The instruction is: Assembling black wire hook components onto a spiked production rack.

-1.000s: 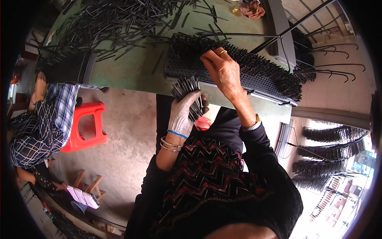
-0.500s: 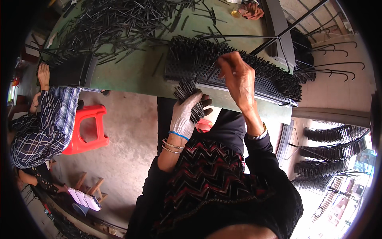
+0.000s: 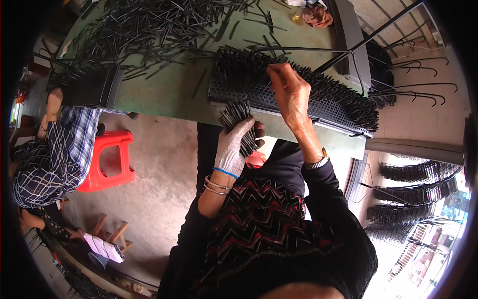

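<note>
My left hand [image 3: 234, 144], in a pale knitted glove with dark fingertips, is closed round a bundle of thin black sticks [image 3: 236, 115] just off the table's front edge. A long black perforated rack [image 3: 259, 94] lies along that edge. Many short black sticks [image 3: 326, 87] stand upright in its far rows, while the nearer holes show bare. My bare right hand [image 3: 292, 95] is over the rack's left half, thumb and fingers pinched together at the front of the standing sticks. Whatever sits between those fingertips is too small to make out.
Loose black sticks [image 3: 144, 30] lie heaped across the green table [image 3: 154, 94]. A thin black metal frame [image 3: 351, 51] crosses above the rack's far side. At the left, another person [image 3: 45, 174] sits by a red plastic stool [image 3: 107, 162]. Black hooks [image 3: 418, 92] jut out at the right.
My right hand has shifted slightly left along the rack, its fingers still pinched. My left hand keeps the bundle nearly in place. The other person's hand at the left has moved a little.
</note>
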A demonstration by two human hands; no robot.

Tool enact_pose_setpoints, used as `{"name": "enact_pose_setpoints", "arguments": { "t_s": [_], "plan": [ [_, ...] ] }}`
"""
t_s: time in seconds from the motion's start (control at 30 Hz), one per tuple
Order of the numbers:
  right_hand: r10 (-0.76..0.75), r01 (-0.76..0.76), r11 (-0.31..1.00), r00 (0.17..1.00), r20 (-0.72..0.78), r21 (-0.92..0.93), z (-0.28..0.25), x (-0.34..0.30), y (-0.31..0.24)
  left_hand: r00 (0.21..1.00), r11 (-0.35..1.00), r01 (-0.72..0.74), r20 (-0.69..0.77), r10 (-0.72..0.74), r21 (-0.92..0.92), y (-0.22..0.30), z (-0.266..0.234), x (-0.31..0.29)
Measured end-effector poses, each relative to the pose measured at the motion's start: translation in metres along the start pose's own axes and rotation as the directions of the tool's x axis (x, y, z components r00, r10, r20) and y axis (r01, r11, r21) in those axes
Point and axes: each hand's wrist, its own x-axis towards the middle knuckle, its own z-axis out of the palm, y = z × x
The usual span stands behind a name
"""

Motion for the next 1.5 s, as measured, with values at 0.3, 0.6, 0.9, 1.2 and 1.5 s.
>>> {"name": "enact_pose_setpoints", "arguments": {
  "t_s": [0.3,0.6,0.9,1.2,1.5],
  "plan": [
    [0.011,0.029,0.979,0.981,0.192,-0.203,-0.01,-0.008,-0.021,1.0,1.0,-0.004,0.005,0.004,-0.022,0.003,0.005,-0.003],
    [0.259,-0.59,0.763,0.654,0.711,0.265,-0.036,-0.02,-0.014,0.999,0.996,0.037,0.012,-0.038,0.075,-0.001,0.014,-0.009],
    [0.269,-0.409,0.906,0.756,0.597,0.11,-0.04,-0.026,-0.015,1.0,0.994,0.016,0.003,-0.016,0.106,-0.007,0.009,0.002],
    [0.307,-0.345,0.903,0.935,0.178,0.255,-0.052,-0.005,-0.024,0.999,0.999,-0.021,-0.048,0.023,0.024,-0.012,0.002,0.01],
    [0.143,-0.149,0.987,0.986,0.08,0.067,-0.03,-0.008,0.002,0.999,0.996,0.05,0.008,-0.05,-0.067,-0.013,0.005,0.003]
  ]
}}
